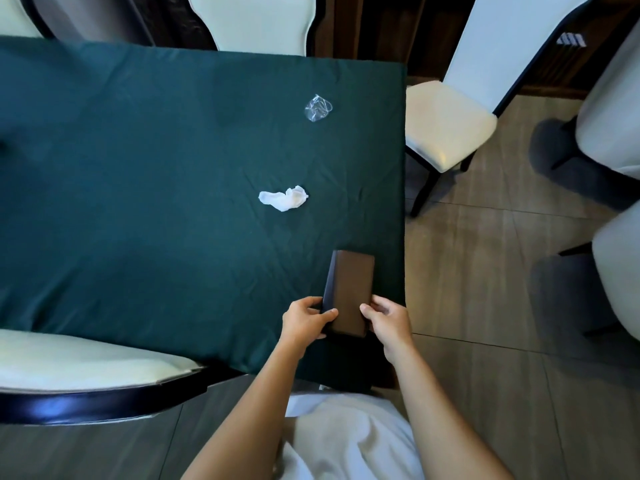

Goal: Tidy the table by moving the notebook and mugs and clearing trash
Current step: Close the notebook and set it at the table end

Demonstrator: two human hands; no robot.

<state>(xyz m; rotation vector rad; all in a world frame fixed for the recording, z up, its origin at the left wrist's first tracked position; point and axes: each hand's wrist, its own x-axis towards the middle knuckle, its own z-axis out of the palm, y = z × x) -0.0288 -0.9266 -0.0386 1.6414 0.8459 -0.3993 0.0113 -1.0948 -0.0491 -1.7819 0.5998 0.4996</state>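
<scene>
A brown notebook (351, 289) lies closed near the table's front right corner, its long side pointing away from me. My left hand (304, 320) grips its near left edge, thumb on the cover. My right hand (388, 318) grips its near right edge. A crumpled white tissue (284, 199) lies on the dark green tablecloth (138, 185) beyond the notebook. Farther back sits a crumpled piece of clear plastic wrap (318, 108). No mugs are in view.
White-cushioned chairs with dark frames surround the table: one at my front left (86, 372), one at the far side (256, 22), one off the right edge (446, 126), more at far right (613, 116). Tiled floor lies to the right.
</scene>
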